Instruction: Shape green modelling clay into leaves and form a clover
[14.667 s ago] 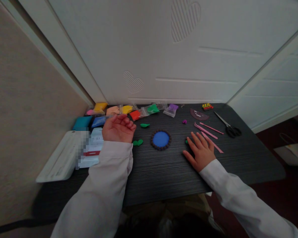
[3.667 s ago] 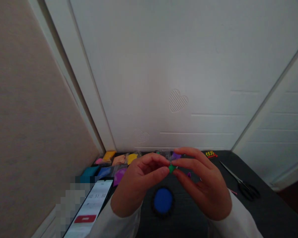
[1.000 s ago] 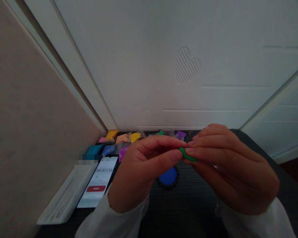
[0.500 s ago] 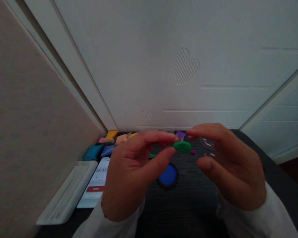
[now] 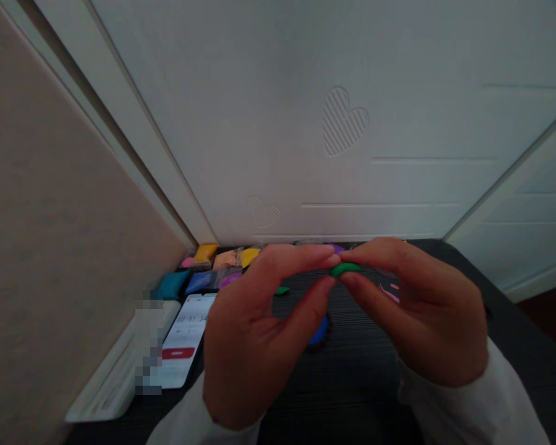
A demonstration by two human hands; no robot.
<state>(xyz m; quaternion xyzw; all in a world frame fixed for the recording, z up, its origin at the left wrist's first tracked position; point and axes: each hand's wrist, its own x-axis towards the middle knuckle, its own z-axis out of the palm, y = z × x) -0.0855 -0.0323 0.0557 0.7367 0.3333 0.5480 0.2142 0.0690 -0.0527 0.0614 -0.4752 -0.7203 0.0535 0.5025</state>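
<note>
A small, flattened piece of green modelling clay (image 5: 345, 269) is held above the dark table. My left hand (image 5: 259, 334) pinches its left end between thumb and fingers, while the thumb and fingertips of my right hand (image 5: 424, 312) close on its right side. Past the left hand's thumb, another green clay piece (image 5: 282, 290), pointed like a leaf, lies on the table. Below the hands sits a blue disc with a dark scalloped rim (image 5: 319, 332), partly covered by my left hand. Thin pink strips (image 5: 390, 293) show behind the right hand.
Bagged clay lines the back left: a yellow packet (image 5: 206, 252), a teal packet (image 5: 173, 285) and a blue packet (image 5: 200, 282), among others. A phone (image 5: 185, 337) with a timer lies beside a long white case (image 5: 104, 383). White panelling (image 5: 269, 111) rises behind the table.
My right hand has moved left, and its thumb and fingers have closed on the green clay. Before, only my left hand held it.
</note>
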